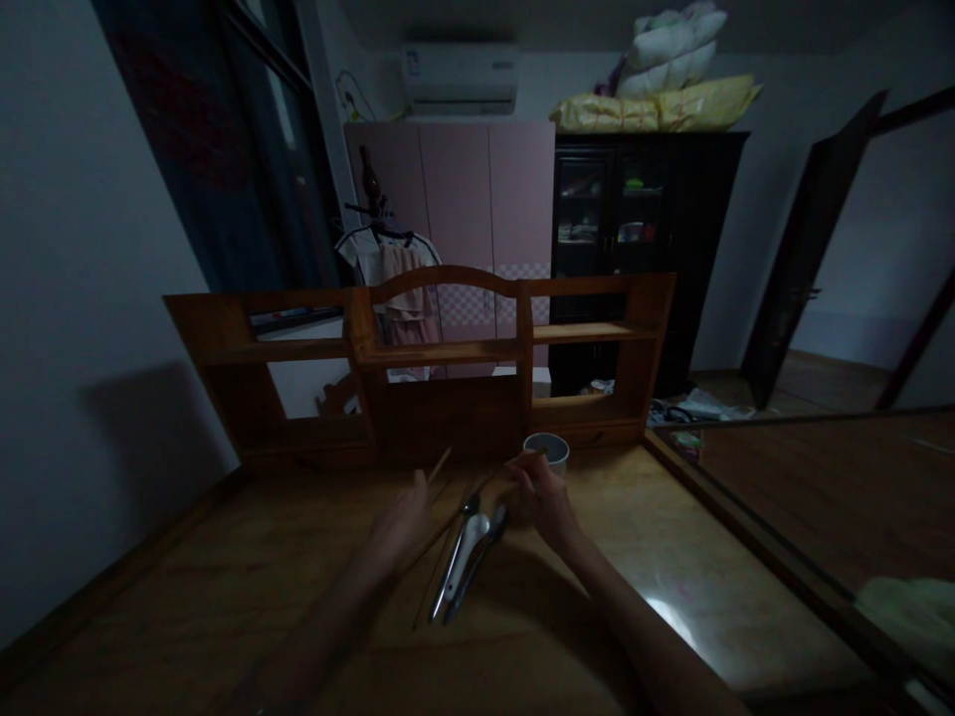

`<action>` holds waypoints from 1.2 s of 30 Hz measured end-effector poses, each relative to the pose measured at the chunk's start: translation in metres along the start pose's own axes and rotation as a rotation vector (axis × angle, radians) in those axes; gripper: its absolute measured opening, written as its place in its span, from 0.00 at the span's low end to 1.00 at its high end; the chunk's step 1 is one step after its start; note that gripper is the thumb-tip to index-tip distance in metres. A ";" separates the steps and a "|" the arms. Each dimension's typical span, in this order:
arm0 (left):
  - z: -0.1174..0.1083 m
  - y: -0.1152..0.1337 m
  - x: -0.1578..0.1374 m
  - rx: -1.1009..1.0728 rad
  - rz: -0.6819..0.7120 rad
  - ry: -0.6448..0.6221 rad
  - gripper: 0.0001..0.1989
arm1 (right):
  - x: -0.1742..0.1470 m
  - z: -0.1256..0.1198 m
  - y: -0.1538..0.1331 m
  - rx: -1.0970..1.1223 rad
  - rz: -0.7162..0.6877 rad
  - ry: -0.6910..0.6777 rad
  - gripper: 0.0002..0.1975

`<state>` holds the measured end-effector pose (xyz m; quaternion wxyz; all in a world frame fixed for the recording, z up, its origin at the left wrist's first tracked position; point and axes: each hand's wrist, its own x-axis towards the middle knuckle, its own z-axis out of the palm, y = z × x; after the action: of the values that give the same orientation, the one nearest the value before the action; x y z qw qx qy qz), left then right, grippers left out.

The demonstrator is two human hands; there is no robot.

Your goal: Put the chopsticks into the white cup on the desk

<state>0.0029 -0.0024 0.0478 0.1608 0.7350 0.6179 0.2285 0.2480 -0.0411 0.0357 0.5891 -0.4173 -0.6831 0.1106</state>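
Note:
My left hand [401,519], smeared by motion, is closed on a thin wooden stick [441,464] like a chopstick, its tip jutting up past the fingers. My right hand [543,495] pinches another slender stick [490,475] that slants down to the left. Right behind that hand stands a pale round cup [558,463], partly covered by the fingers. Between the hands a white spoon [469,549] lies on the table, flanked by a shiny metal spoon [449,572] and a dark-looking spoon [475,567]. More thin sticks lie left of them, too dim to tell apart.
The wooden tabletop [313,557] carries a shelf unit [448,353] along its back edge. A wall [82,418] borders the left side, and a raised wooden edge [735,507] runs along the right. Beyond stand a pink wardrobe [457,189] and a dark cabinet [690,219].

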 end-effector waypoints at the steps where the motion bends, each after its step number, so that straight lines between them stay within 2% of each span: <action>1: -0.005 0.005 0.002 -0.055 0.003 0.037 0.16 | 0.001 -0.001 -0.001 0.015 0.006 0.011 0.06; 3: -0.014 0.022 0.004 -0.307 0.055 0.158 0.13 | 0.002 -0.004 -0.004 0.017 0.016 0.053 0.07; 5: -0.021 0.044 0.000 -0.693 0.180 0.249 0.11 | 0.005 -0.009 -0.008 0.009 0.027 0.113 0.08; 7: -0.022 0.067 -0.008 -0.994 0.307 0.238 0.12 | 0.008 -0.016 -0.013 0.027 0.051 0.140 0.09; 9: -0.015 0.085 -0.019 -1.103 0.356 0.182 0.13 | 0.010 -0.022 -0.018 0.077 0.081 0.135 0.08; 12: 0.006 0.098 -0.029 -1.092 0.319 0.084 0.14 | 0.011 -0.026 -0.024 0.152 0.114 0.104 0.08; 17: 0.038 0.092 -0.029 -1.079 0.280 0.020 0.13 | 0.008 -0.023 -0.030 0.190 0.092 -0.018 0.08; 20: 0.044 0.085 -0.027 -1.033 0.256 0.006 0.13 | 0.006 -0.019 -0.029 0.179 0.060 -0.079 0.08; 27: 0.059 0.064 -0.029 -0.954 0.242 -0.129 0.14 | 0.004 -0.013 -0.024 0.101 0.065 -0.148 0.08; 36: 0.073 0.055 -0.032 -0.796 0.196 -0.090 0.12 | 0.006 -0.014 -0.026 0.124 0.033 -0.133 0.07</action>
<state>0.0836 -0.0402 0.0103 0.4367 0.6800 0.4009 0.4315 0.2490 -0.0575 0.0607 0.5653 -0.3829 -0.7055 0.1900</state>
